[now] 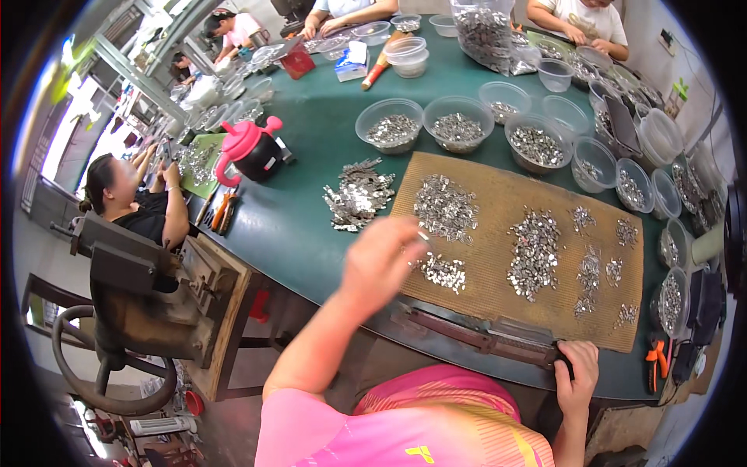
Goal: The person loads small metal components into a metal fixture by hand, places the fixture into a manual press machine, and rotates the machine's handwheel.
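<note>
My left hand (377,265), slightly blurred, is above the near left corner of a brown ribbed mat (490,187). A small shiny metal piece (422,236) shows at its pinched fingertips. Just beyond the fingers lies a pile of small metal parts (445,208), and a smaller bright pile (443,274) is right beside them. Along the near table edge runs a long dark metal bar fixture (475,336). My right hand (577,375) is closed around its right end, fingers curled over the top. A heap of flat metal strips (358,194) lies left of the mat.
More piles of metal parts (534,253) cover the mat's right half. Clear plastic tubs (459,124) of parts ring the mat. Orange-handled pliers (657,364) lie at right. A pink-lidded black jug (253,152) stands at left, near a press with a handwheel (117,358). Co-workers sit around the table.
</note>
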